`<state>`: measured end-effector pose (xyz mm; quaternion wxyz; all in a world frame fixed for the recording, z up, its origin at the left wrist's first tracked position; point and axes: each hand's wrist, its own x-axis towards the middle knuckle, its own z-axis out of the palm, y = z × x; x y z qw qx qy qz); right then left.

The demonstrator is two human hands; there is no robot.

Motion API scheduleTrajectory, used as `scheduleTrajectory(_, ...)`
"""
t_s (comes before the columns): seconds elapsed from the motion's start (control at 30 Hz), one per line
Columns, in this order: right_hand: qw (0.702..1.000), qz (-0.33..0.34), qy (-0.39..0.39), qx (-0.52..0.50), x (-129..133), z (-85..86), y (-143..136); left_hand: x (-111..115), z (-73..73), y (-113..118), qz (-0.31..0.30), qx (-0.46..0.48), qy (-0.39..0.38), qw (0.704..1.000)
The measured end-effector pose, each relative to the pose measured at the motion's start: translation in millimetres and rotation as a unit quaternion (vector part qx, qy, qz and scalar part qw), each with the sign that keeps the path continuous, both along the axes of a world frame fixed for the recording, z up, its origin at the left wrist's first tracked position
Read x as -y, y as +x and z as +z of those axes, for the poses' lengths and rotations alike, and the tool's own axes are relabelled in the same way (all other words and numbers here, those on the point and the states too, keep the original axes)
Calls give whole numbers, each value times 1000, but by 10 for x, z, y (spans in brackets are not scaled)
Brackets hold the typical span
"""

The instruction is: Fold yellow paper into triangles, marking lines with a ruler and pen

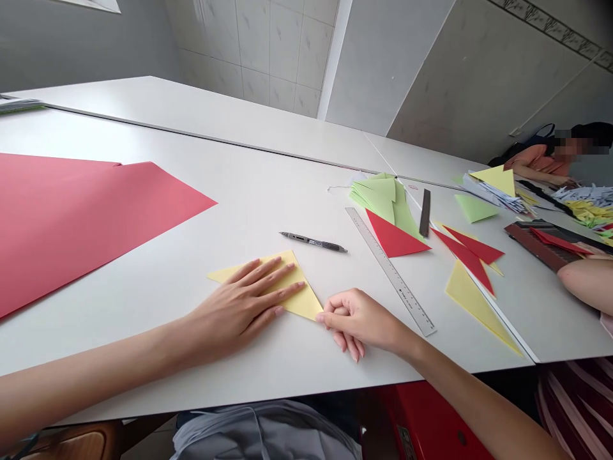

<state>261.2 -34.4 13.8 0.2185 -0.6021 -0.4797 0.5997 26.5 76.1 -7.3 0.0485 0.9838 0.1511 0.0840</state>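
Note:
A folded yellow paper lies on the white table in front of me. My left hand rests flat on it, fingers spread, covering its middle. The paper's right corner is pinched between the thumb and index finger of my right hand. Just beyond the paper is a black pen. A clear ruler lies slantwise beyond my right hand, beside a red paper triangle.
Large red sheets cover the left side. Green papers, a dark ruler and yellow triangles lie to the right. A person sits at the far right; another person's arm rests nearer.

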Motion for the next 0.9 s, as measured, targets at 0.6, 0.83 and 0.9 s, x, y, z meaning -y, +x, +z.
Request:
scheduleTrajectory(0.6, 965, -37, 139, 221, 219, 95, 36, 102, 77, 7, -31, 26, 47, 998)
scheduleTrajectory(0.83, 748, -188, 319, 551, 745, -226, 522, 128, 83, 19, -24, 42, 89, 995)
scheduleTrajectory(0.9, 779, -144, 272, 547, 915, -364, 562, 135, 90, 22, -23, 35, 101, 994)
